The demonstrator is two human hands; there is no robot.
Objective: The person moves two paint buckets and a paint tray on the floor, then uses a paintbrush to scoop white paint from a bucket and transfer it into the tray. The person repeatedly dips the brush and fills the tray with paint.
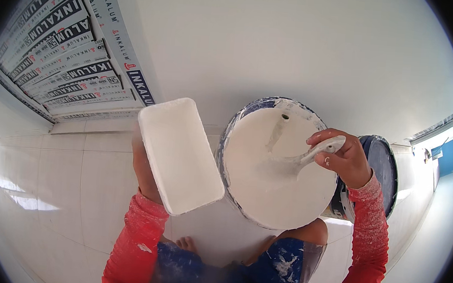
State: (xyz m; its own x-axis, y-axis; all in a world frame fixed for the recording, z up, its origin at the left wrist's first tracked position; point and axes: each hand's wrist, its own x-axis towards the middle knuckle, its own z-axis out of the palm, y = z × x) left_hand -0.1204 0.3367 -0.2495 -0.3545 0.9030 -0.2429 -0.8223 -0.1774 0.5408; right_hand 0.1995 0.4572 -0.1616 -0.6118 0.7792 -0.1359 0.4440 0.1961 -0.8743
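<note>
My left hand [147, 164] holds a white rectangular tray [180, 156] with rounded corners from its left side. Most of its fingers are hidden beneath and behind the tray. On the right, my right hand [346, 160] is closed around the pale, coated handle of a paintbrush [310, 156], which has a hole near its end. The brush's wide lower end rests in white paint [250, 175], so its bristles cannot be made out. This paint nearly fills a large round bucket [225, 181] with a dark, smeared rim, standing just right of the tray.
A second dark bucket [381, 172] with a lid stands right of the paint bucket. Behind them rises a plain pale wall [298, 46]. Printed panels or strips [69, 49] are at the upper left. Light tiles [63, 182] cover the floor, and my bare foot [186, 243] shows below the tray.
</note>
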